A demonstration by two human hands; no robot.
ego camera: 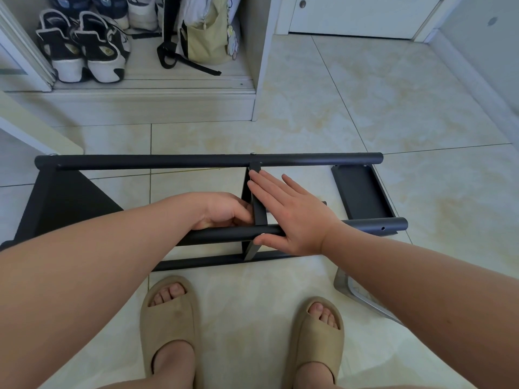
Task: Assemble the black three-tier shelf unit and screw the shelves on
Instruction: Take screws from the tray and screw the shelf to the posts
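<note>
One shelf [259, 211] over beige floor tiles [365, 108]: left hand [224, 213] grips it, right hand [292, 217] flat

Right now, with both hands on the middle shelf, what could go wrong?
1. The right hand only presses flat on the middle shelf; it may slip off the near pole.
2. The left hand has its fingers curled where shelf meets pole, so they could get pinched.
3. The loose shelf is unattached, so the pole ends there may splay.

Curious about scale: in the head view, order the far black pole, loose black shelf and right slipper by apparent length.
1. Far black pole
2-3. Right slipper and loose black shelf: alike; slipper nearer, so unranked.
</note>
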